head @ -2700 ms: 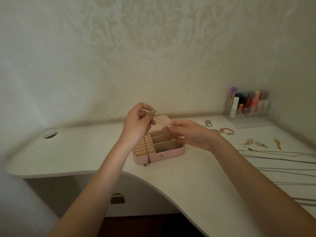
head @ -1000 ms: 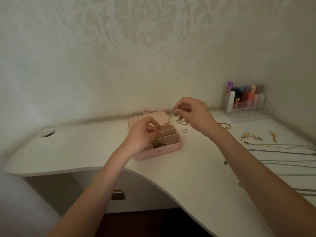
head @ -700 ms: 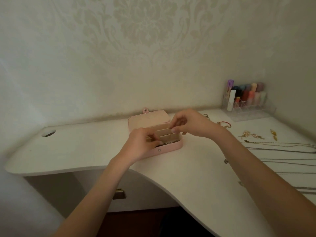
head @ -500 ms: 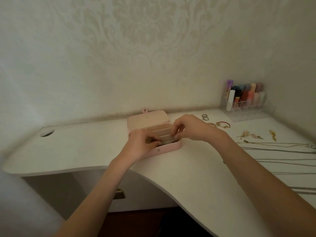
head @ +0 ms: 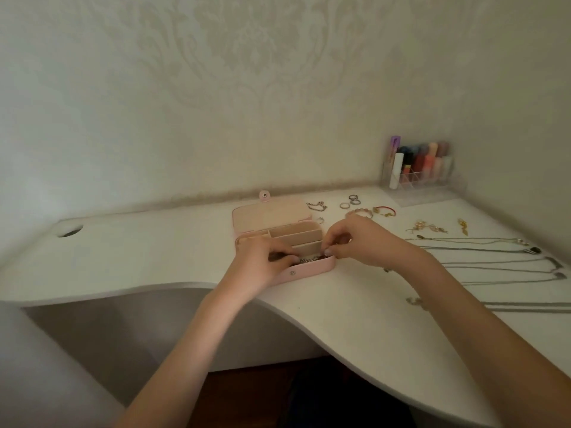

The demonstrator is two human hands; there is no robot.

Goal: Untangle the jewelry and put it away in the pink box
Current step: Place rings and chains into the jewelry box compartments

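A: Reaching into the open pink rectangular jewelry box [head: 309,270] at the frame's centre, both hands curl over its front compartment.

B: Holding what?

A: The left hand [head: 262,264] and right hand [head: 355,242] pinch the ends of a thin dark metal chain [head: 310,259] lying in that compartment.

B: And elsewhere on the white curved desk [head: 154,254]?

A: Long silver necklaces [head: 494,267] stretch along the right edge; small metal rings [head: 350,201] sit just behind the box, near a clear plastic cosmetics organizer [head: 417,171] at the upper right.

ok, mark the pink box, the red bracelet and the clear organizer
pink box [head: 312,268]: head view, front wall beside the snap.
red bracelet [head: 384,208]: head view, the red band.
clear organizer [head: 425,188]: head view, front base of the tray.
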